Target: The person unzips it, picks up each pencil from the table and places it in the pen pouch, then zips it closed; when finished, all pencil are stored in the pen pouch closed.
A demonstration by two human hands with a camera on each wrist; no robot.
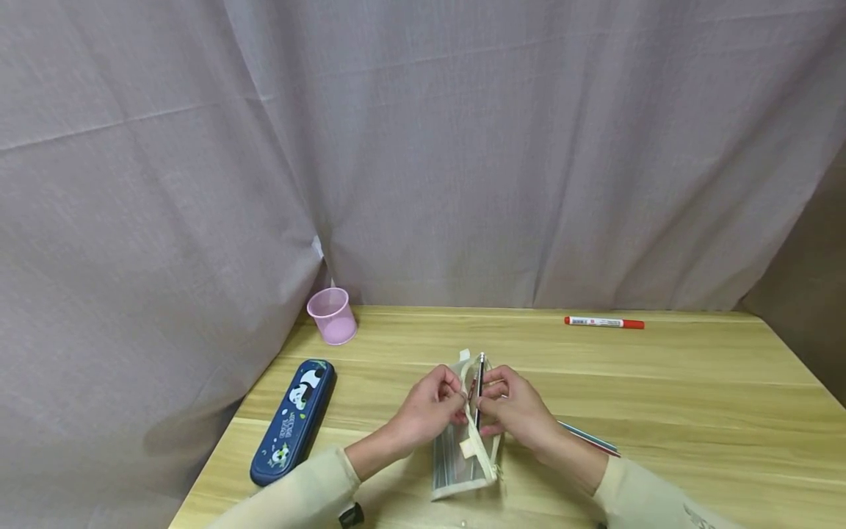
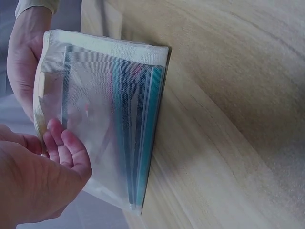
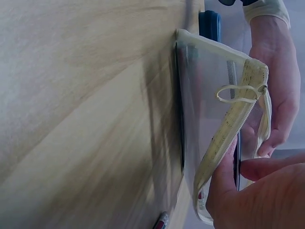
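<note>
A see-through mesh pencil pouch with a cream zipper edge stands propped on the table between the hands, its mouth unzipped. My left hand pinches one side of that mouth. With thumb and fingers my right hand holds a black pencil, its upper end sticking up out of the opening and its lower part inside. Through the mesh in the left wrist view, several pens or pencils, some teal and dark, lie along the bottom. A zipper-pull loop dangles from the edge in the right wrist view.
Several thin pencils lie on the table, partly behind my right forearm. At the left is a dark blue panda pencil case, with a pink cup behind it. A red-and-white marker lies near the back edge, before a grey curtain.
</note>
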